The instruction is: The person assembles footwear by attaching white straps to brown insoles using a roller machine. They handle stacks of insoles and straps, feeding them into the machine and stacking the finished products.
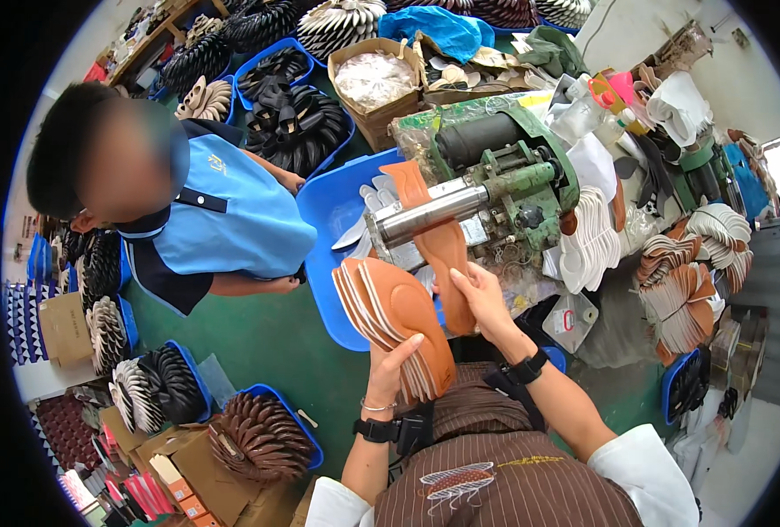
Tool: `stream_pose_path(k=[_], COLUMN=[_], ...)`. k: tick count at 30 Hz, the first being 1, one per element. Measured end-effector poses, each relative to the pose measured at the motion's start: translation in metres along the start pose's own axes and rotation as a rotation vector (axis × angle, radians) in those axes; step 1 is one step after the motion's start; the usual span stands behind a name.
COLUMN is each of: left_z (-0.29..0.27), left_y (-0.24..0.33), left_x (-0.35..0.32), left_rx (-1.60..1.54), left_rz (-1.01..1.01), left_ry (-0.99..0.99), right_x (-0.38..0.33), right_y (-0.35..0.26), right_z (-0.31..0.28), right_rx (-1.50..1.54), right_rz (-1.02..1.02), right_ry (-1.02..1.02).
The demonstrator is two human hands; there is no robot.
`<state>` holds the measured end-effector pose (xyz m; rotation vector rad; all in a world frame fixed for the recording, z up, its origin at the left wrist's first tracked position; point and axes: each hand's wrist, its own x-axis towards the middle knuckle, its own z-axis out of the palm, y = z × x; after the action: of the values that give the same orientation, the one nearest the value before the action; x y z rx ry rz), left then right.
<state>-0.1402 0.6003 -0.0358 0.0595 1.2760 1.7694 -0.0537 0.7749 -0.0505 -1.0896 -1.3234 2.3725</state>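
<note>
at the far left a second person in a blue shirt [232,220] stands on the green floor [258,342], with blue trays of dark fanned insoles [298,123] behind and more fanned dark stacks [263,435] near the floor's lower part.

the left hand [394,364] is closed around the lower end of a fanned stack of brown insoles [390,312]; the fingers wrap the stack from below and the thumb lies on the top sheet. the stack is held in the air, above the near edge of a blue tray [333,220], which lies just left of the machine.

just right of the stack, the right hand [482,299] is pinching the lower part of a single brown insole [434,237]. this insole runs up under the steel roller [429,215] of a green machine [530,176] and its upper end comes out above the roller, over the blue tray. white pieces [377,198] lie in the tray behind it.

right of the machine, white insoles [588,241] hang in a fanned row, and further right there are stacks of brown and white insoles [684,281] near the right edge of the table. both wrists carry dark bands.
</note>
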Motion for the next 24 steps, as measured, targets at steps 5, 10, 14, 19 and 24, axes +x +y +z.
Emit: stream_pose_path(k=[5, 10, 14, 19, 24], left_z=[0.008, 0.000, 0.002, 0.012, 0.000], left_y=[0.002, -0.008, -0.008, 0.002, -0.011], left_x=[0.006, 0.006, 0.007, 0.009, 0.010], left_rx=[0.205, 0.218, 0.135, 0.062, -0.222], left_rz=[0.135, 0.170, 0.132, 0.114, -0.062], left_ry=[0.057, 0.115, 0.076, 0.040, 0.055], right_x=[-0.036, -0.005, 0.009, -0.020, 0.028], right_y=[0.009, 0.012, -0.001, 0.026, 0.005], right_z=[0.024, -0.018, 0.005, 0.001, -0.006], right_rx=[-0.059, -0.044, -0.120, -0.070, -0.153], right_rz=[-0.043, -0.093, -0.132, 0.015, -0.108], right_ry=[-0.071, 0.245, -0.003, 0.105, 0.163])
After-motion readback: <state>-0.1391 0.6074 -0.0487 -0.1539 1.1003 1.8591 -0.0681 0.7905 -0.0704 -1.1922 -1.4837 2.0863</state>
